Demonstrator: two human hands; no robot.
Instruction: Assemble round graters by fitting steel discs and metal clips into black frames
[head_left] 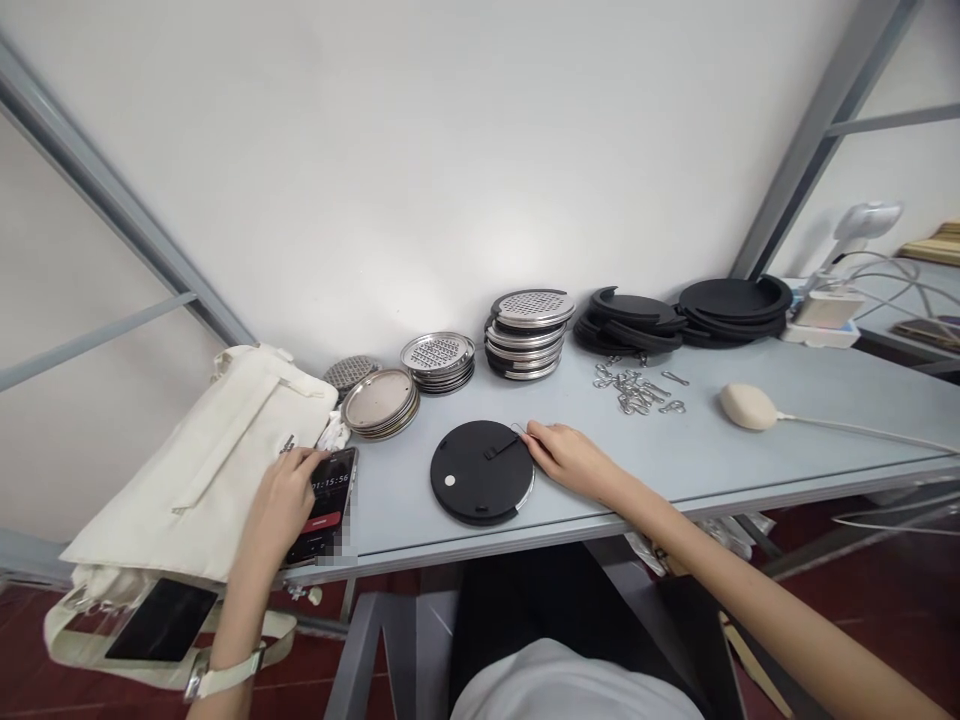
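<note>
Where legible, "1:15:56" on phone point(330, 505)

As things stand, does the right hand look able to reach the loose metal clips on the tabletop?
Probably yes: the right hand is at the edge of the black disc, and nothing seems to stand between it and the metal clips.

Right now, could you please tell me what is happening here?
The person's left hand is at a phone by the white bag, while the right hand is at the edge of a black disc lying flat on the table. Behind it stand stacks of metal discs, with loose metal clips to the right.
</note>
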